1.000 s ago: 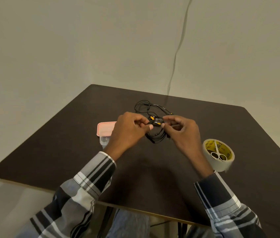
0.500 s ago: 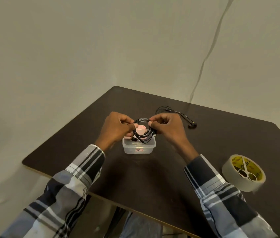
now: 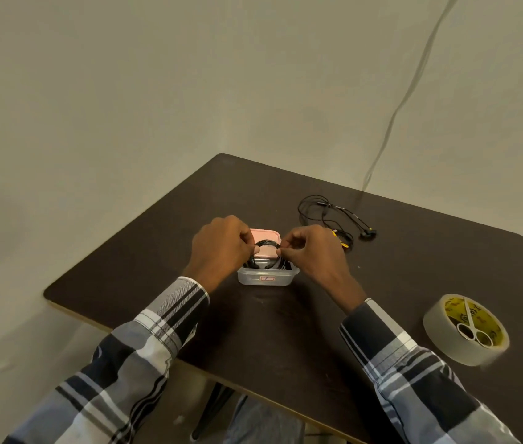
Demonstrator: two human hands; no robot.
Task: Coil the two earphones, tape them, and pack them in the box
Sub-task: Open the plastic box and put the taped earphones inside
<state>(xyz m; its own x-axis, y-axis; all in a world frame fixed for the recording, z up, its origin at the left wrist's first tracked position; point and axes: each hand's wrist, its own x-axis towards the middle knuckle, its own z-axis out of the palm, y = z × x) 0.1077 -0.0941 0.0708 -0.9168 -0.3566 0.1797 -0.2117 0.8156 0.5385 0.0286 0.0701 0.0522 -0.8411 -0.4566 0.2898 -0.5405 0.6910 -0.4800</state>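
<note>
Head view shows the left hand and right hand each pinching a side of the coiled black earphone, its lower loops already inside the small clear plastic box on the dark surface. Springy thin cable could uncoil over the rim once the fingers let go, or catch the pink lid just behind. A second black earphone lies loose and uncoiled nearby.

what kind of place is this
Probably a plain room set up for a desk task: a dark table in a bare wall corner, holding only a tape roll, loose earphones and a small box.
</note>
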